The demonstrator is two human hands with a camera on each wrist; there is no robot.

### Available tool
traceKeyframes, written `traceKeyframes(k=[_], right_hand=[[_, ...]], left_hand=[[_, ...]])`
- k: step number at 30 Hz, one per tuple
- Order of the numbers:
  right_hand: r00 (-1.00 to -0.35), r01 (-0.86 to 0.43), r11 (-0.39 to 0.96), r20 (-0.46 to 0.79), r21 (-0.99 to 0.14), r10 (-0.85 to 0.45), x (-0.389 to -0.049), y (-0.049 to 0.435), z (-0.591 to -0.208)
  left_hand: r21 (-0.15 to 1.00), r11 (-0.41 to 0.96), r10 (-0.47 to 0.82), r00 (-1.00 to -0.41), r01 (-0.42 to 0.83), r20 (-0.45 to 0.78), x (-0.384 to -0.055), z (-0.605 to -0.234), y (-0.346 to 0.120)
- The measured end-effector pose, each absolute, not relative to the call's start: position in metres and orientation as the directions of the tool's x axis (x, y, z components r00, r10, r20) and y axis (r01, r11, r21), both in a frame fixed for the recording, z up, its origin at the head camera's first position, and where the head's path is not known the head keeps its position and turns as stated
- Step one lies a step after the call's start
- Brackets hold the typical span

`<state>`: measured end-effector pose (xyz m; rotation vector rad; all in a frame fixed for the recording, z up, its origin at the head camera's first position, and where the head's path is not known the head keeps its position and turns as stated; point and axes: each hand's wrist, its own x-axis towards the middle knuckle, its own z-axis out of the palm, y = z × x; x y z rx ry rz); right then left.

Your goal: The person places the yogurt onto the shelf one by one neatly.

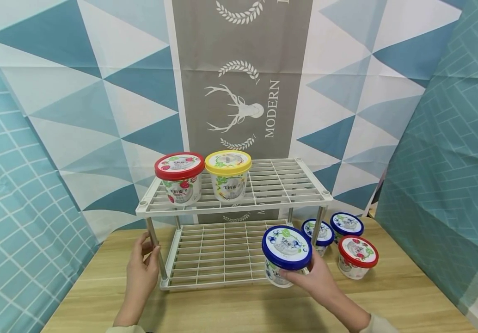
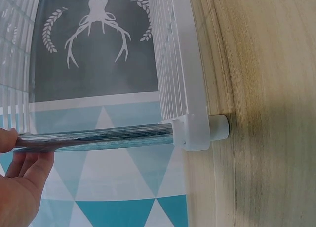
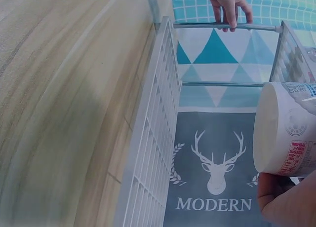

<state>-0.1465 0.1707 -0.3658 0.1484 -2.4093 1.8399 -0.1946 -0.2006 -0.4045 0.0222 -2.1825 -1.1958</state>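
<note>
Right hand [image 1: 318, 276] around blue-lidded tub [image 1: 286, 249] near lower shelf edge [image 1: 218, 283], room leftward; left hand [image 1: 143, 264] round post [image 1: 152, 230]

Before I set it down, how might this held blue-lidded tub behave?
The blue-lidded tub looks fairly stiff, showing no obvious dent under the right hand. Its flat base should sit steadily; its round wall may roll if tipped.
</note>
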Motion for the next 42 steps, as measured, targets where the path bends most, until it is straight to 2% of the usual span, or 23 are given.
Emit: traceKeyframes(k=[14,42], right_hand=[[-0.987,-0.156,0.306,0.157,-0.939,-0.022,-0.147,0.172,-0.354],[-0.963,-0.271,0.291,0.252,-0.918,-0.1,-0.147,0.176,-0.336]], left_hand=[[0.764,0.585,-0.31,-0.796,0.271,0.52,-0.193,-0.404,-0.201],[0.763,0.581,-0.302,-0.795,0.283,0.526,-0.195,-0.405,-0.201]])
